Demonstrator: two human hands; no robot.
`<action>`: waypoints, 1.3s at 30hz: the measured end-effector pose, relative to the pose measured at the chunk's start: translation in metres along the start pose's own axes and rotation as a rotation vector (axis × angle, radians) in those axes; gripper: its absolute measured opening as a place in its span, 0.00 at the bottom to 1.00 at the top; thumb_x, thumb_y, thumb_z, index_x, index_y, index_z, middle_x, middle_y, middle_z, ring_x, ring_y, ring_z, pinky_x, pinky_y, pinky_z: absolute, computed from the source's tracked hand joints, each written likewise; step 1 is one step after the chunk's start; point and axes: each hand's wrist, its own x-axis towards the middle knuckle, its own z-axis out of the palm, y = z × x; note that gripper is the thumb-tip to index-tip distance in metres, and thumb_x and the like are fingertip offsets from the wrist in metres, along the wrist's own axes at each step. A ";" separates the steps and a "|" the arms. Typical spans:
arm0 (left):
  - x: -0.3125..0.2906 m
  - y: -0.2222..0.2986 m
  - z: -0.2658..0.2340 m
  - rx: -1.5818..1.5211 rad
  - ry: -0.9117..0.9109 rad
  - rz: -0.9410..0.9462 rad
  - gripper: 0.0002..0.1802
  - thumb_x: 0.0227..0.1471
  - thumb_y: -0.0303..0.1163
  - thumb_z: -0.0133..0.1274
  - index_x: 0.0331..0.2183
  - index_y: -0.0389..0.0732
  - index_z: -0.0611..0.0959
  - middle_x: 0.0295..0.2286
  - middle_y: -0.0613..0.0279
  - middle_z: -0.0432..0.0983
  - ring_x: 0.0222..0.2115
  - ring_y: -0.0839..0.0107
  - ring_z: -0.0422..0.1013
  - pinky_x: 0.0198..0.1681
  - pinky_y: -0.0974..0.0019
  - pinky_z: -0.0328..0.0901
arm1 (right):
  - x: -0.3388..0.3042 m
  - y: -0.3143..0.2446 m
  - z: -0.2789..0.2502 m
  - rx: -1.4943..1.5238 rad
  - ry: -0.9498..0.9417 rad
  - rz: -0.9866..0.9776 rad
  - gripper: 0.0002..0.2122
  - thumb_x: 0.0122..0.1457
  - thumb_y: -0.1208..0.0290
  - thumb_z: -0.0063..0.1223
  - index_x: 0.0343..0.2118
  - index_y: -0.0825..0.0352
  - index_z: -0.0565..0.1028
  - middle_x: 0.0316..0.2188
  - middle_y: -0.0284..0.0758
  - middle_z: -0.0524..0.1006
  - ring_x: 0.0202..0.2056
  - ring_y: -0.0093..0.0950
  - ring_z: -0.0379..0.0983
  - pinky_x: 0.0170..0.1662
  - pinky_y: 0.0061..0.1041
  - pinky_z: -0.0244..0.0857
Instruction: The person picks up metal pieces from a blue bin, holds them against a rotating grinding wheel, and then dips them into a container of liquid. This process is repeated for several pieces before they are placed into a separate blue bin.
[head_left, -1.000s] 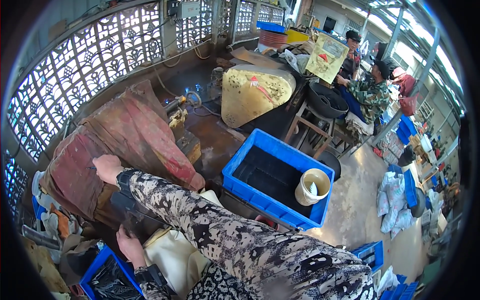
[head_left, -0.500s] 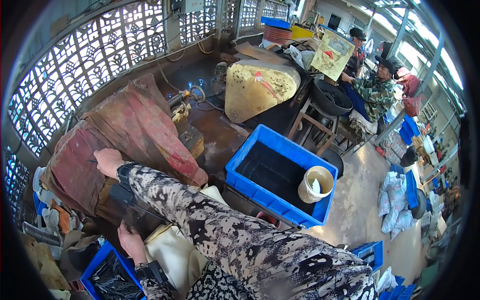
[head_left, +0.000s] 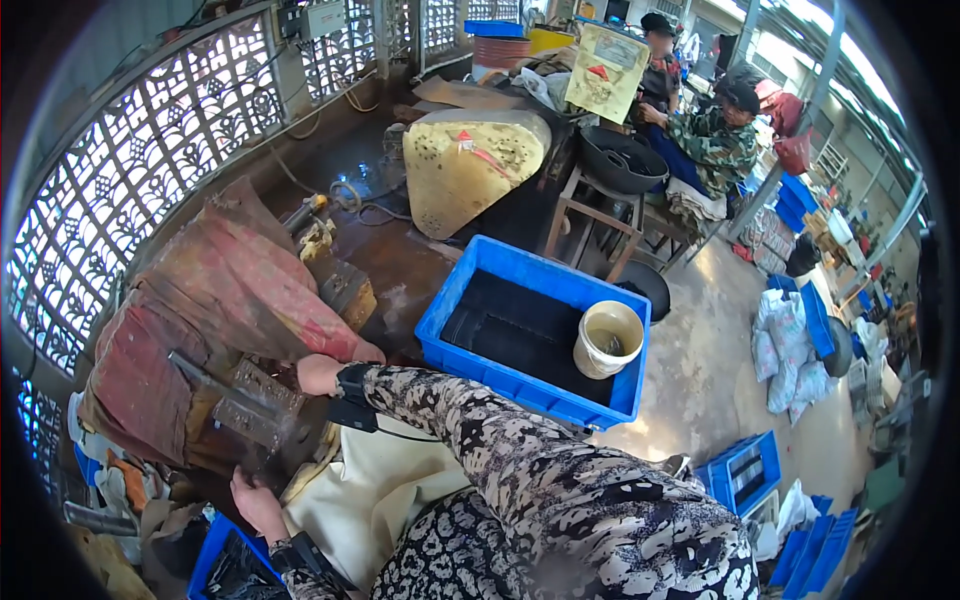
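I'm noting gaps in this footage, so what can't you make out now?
All in the head view:
Under the red cloth: hidden by its folds.
Right hand, fingertips: hidden behind the hand.
Left hand, whether it touches anything: blurred, dark surroundings.
Lower-left blue crate, near end: cut off by bottom edge.
Pale bucket, contents: too small.

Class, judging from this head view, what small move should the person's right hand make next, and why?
Perhaps a short reach leftward to the metal bar: it shows uncovered in front of the stained red cloth, and the right hand is close by on its right. Whether that hand holds anything is unclear.
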 end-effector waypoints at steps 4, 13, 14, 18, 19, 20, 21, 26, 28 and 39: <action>-0.002 0.012 -0.001 0.027 -0.062 -0.071 0.21 0.48 0.22 0.50 0.47 0.36 0.76 0.40 0.48 0.74 0.42 0.50 0.70 0.44 0.57 0.65 | 0.002 0.040 -0.002 -0.289 0.125 -0.334 0.09 0.48 0.73 0.47 0.25 0.70 0.79 0.26 0.49 0.76 0.31 0.43 0.75 0.34 0.38 0.69; 0.007 0.022 -0.018 0.065 0.142 -0.046 0.08 0.48 0.31 0.50 0.31 0.40 0.81 0.30 0.52 0.77 0.31 0.53 0.74 0.33 0.55 0.69 | 0.043 0.068 0.032 -0.376 0.167 -0.574 0.06 0.53 0.70 0.48 0.28 0.64 0.77 0.20 0.42 0.74 0.24 0.39 0.73 0.26 0.37 0.67; 0.007 0.022 -0.008 0.056 0.165 -0.042 0.07 0.47 0.30 0.50 0.30 0.40 0.80 0.29 0.52 0.76 0.31 0.53 0.73 0.34 0.55 0.69 | 0.047 0.077 0.030 -0.311 0.197 -0.509 0.06 0.54 0.70 0.48 0.29 0.64 0.76 0.19 0.42 0.74 0.23 0.39 0.73 0.25 0.37 0.67; 0.009 0.022 0.023 -0.037 0.237 -0.019 0.04 0.40 0.28 0.52 0.25 0.41 0.77 0.26 0.54 0.74 0.30 0.54 0.72 0.35 0.54 0.69 | 0.053 0.109 0.025 -0.167 0.286 -0.301 0.06 0.57 0.69 0.48 0.32 0.63 0.75 0.18 0.41 0.73 0.22 0.39 0.72 0.23 0.37 0.66; -0.001 0.011 0.009 -0.005 0.232 -0.072 0.06 0.39 0.27 0.52 0.26 0.40 0.78 0.27 0.53 0.74 0.31 0.53 0.72 0.36 0.54 0.69 | 0.041 0.083 0.037 -0.170 0.242 -0.314 0.09 0.60 0.68 0.44 0.31 0.68 0.73 0.20 0.47 0.74 0.20 0.45 0.72 0.22 0.40 0.66; -0.009 0.011 0.001 0.001 0.228 -0.095 0.08 0.38 0.25 0.52 0.28 0.40 0.78 0.28 0.51 0.74 0.32 0.52 0.72 0.37 0.53 0.69 | 0.033 0.069 0.037 -0.227 0.231 -0.337 0.10 0.59 0.68 0.44 0.31 0.70 0.73 0.23 0.50 0.75 0.25 0.48 0.74 0.27 0.43 0.67; -0.011 0.017 -0.005 0.011 0.182 -0.129 0.08 0.38 0.26 0.52 0.28 0.40 0.79 0.29 0.51 0.75 0.33 0.52 0.73 0.37 0.54 0.69 | 0.025 0.066 0.034 -0.289 0.259 -0.372 0.10 0.59 0.68 0.44 0.31 0.70 0.73 0.24 0.52 0.75 0.28 0.51 0.73 0.29 0.45 0.66; -0.016 0.027 -0.001 0.045 0.002 -0.185 0.11 0.39 0.30 0.51 0.29 0.39 0.80 0.31 0.49 0.76 0.36 0.52 0.73 0.39 0.54 0.69 | -0.008 0.044 0.015 -0.387 0.273 -0.371 0.09 0.58 0.71 0.44 0.32 0.73 0.72 0.27 0.54 0.76 0.33 0.54 0.73 0.35 0.49 0.66; -0.012 0.029 0.001 0.052 -0.017 -0.171 0.12 0.39 0.29 0.50 0.30 0.39 0.81 0.32 0.49 0.76 0.36 0.52 0.73 0.40 0.54 0.69 | -0.008 0.045 0.010 -0.384 0.280 -0.365 0.09 0.58 0.72 0.44 0.31 0.74 0.72 0.27 0.56 0.75 0.34 0.55 0.72 0.36 0.48 0.65; -0.008 0.025 0.002 0.153 -0.246 -0.190 0.16 0.39 0.32 0.49 0.34 0.44 0.84 0.38 0.54 0.78 0.41 0.56 0.73 0.44 0.56 0.68 | -0.005 0.036 0.012 -0.441 0.302 -0.394 0.09 0.58 0.73 0.42 0.32 0.75 0.71 0.27 0.56 0.75 0.33 0.54 0.73 0.34 0.48 0.65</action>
